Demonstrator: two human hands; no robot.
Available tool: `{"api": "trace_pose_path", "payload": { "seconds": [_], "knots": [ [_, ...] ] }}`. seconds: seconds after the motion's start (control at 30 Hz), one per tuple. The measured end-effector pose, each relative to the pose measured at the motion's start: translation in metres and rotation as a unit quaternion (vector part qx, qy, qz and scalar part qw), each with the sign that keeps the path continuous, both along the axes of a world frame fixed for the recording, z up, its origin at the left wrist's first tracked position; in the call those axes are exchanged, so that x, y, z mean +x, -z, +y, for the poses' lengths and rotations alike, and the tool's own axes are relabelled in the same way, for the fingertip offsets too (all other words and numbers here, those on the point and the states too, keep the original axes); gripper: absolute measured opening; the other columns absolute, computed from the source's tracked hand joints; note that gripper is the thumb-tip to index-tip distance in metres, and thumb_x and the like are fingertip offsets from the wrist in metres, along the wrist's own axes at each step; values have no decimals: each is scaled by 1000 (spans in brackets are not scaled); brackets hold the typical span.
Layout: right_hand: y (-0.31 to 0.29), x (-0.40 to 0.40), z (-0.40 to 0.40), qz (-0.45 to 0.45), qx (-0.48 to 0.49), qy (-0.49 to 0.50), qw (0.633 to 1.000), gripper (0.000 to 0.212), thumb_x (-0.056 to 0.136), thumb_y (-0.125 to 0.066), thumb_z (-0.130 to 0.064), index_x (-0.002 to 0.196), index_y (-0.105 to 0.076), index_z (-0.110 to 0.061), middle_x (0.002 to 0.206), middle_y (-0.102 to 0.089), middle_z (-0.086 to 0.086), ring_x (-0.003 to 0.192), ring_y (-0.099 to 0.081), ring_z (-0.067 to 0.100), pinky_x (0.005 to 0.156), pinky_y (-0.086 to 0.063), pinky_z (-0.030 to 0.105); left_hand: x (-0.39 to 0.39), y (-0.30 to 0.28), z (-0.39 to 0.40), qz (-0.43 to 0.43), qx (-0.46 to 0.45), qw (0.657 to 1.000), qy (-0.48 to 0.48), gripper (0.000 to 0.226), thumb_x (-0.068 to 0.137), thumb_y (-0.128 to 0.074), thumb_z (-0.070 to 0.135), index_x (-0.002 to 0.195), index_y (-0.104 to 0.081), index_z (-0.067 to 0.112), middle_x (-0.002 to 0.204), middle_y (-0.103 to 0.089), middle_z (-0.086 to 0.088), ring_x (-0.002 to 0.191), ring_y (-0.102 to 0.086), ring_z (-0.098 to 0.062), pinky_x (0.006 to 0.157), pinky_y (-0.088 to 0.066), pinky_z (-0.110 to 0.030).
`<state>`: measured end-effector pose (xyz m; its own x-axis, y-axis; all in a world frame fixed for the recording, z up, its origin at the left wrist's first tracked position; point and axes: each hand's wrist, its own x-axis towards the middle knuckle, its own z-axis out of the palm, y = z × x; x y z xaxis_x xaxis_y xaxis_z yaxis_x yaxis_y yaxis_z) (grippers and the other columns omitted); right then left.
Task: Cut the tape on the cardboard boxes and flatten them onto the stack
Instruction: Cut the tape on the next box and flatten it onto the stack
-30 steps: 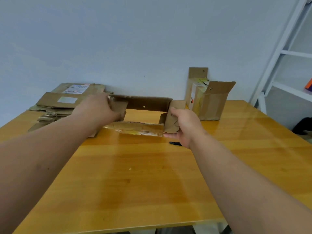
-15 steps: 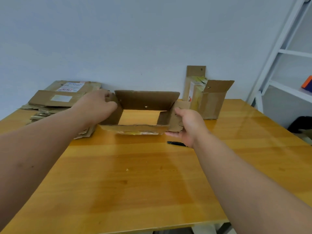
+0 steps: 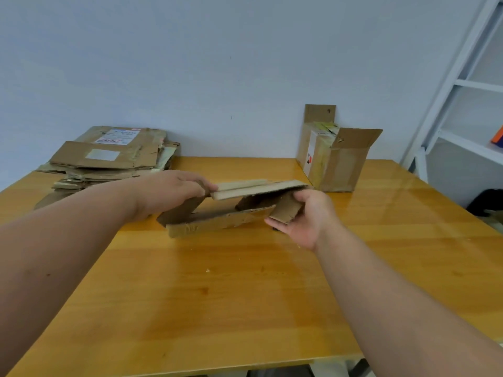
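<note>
While both hands, left and right, grip the half-collapsed box, flattening is underway. Next, probably carry it to the stack at left

The near half of the table lies open for a hand. Across the middle, a half-collapsed box held between the left hand and right hand bars the way back. Behind, the stack fills the far left and an upright box the far right, with a bare gap at the wall between.

both hands gripping, arms outstretched
</note>
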<state>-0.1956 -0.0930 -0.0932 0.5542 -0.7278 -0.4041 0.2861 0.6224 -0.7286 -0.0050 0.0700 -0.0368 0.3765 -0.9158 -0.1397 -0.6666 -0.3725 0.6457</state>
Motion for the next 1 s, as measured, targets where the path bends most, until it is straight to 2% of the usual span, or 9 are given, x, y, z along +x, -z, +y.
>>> {"api": "trace_pose_path", "payload": {
  "seconds": [0.17, 0.27, 0.33, 0.43, 0.5, 0.6, 0.73, 0.9, 1.0],
  "knots": [
    [12, -13, 3, 112, -78, -128, 982, 34, 91, -40, 1, 123, -51, -1, 119, -66, 23, 106, -66, 37, 93, -50, 56, -3, 11, 6, 1, 57, 998, 20, 30, 95, -42, 34, 106, -68, 43, 126, -52, 14, 110, -47, -10, 91, -38, -31],
    [14, -22, 1, 286, -246, -106, 920, 23, 78, -44, 3, 91, -59, -10, 102, -69, 15, 90, -61, 28, 75, -42, 35, -3, 14, 5, -30, 73, 996, 32, 30, 96, -41, 35, 108, -67, 43, 133, -52, 13, 123, -44, -11, 100, -34, -31],
    [21, -29, -6, 420, -366, -77, 827, 19, 80, -45, -1, 80, -54, -18, 86, -59, 5, 82, -51, 25, 71, -35, 32, -5, 15, 3, -54, 84, 994, 44, 32, 100, -40, 26, 113, -66, 40, 136, -52, 14, 127, -41, -10, 108, -29, -31],
    [44, -39, -16, 609, -491, -150, 604, 21, 90, -44, -21, 94, -59, -34, 102, -58, -1, 108, -50, 29, 91, -39, 43, -6, 20, 0, -64, 103, 991, 50, 32, 100, -41, 24, 111, -67, 39, 135, -53, 13, 129, -42, -11, 115, -26, -36],
    [55, -43, -18, 640, -526, -160, 537, 31, 97, -41, -29, 120, -59, -42, 118, -53, -2, 118, -45, 26, 99, -34, 45, -7, 25, -1, -63, 122, 989, 53, 30, 98, -42, 26, 108, -67, 40, 133, -55, 15, 129, -43, -11, 115, -27, -34],
    [58, -49, -21, 641, -553, -117, 519, 31, 100, -40, -27, 122, -61, -35, 107, -50, -3, 108, -50, 24, 92, -33, 41, -12, 33, 2, -78, 164, 981, 69, 31, 99, -43, 32, 121, -64, 37, 138, -51, 19, 129, -42, -7, 112, -25, -28],
    [53, -58, -29, 675, -499, -97, 534, 27, 96, -43, -19, 112, -64, -28, 103, -53, -1, 95, -55, 23, 82, -32, 38, -13, 48, 5, -108, 190, 971, 96, 35, 99, -44, 36, 132, -57, 34, 144, -45, 20, 132, -40, -5, 116, -23, -28],
    [44, -39, -17, 628, -552, -54, 546, 39, 99, -39, -21, 134, -53, -31, 134, -50, -1, 125, -43, 23, 105, -28, 44, -19, 53, -1, -109, 205, 969, 83, 51, 97, -36, 58, 135, -54, 29, 142, -48, 13, 128, -46, -12, 112, -32, -35],
    [42, -14, -5, 537, -622, -96, 562, 43, 103, -35, -32, 145, -43, -25, 153, -37, -1, 140, -32, 22, 114, -23, 45, -15, 58, -9, -145, 151, 977, 39, 49, 98, -40, 51, 142, -46, 29, 144, -44, 4, 125, -47, -17, 108, -37, -35]
  ]
}}
